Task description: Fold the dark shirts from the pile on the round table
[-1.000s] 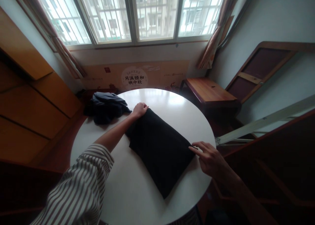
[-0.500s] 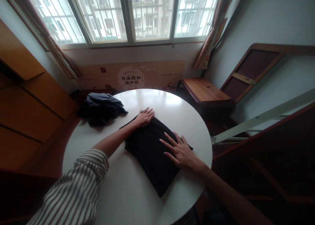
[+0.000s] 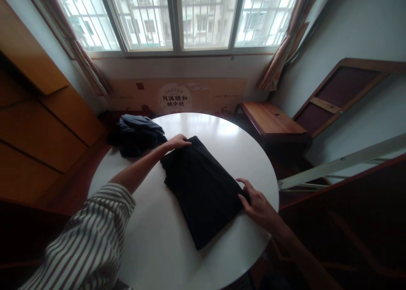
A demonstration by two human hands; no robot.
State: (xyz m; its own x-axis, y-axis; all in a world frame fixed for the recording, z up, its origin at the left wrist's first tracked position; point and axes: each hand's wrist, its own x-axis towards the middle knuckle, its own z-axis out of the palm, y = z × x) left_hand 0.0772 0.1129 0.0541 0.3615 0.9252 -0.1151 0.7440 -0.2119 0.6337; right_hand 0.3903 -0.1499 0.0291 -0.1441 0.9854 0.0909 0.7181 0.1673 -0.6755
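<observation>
A folded black garment (image 3: 206,197) lies flat on the round white table (image 3: 152,239), turned at a slant; its exact kind is not clear. My left hand (image 3: 178,142) pinches its far edge, near the upper left corner, with thumb and fingers together. At the right corner, my right hand (image 3: 258,207) curls thumb and fingers around the cloth. Some loose, layered edges show along the garment's left side.
A crumpled pile of dark and grey-blue clothes (image 3: 138,135) sits at the table's far left. Beyond the table's right side stands a wooden stool-like seat (image 3: 272,118). Orange-brown cabinets (image 3: 41,125) line the left, and a barred window (image 3: 177,19) is ahead.
Both hands have gone from lying flat on the garment to gripping its edge. My right hand has shifted right to the corner. The view has turned slightly left.
</observation>
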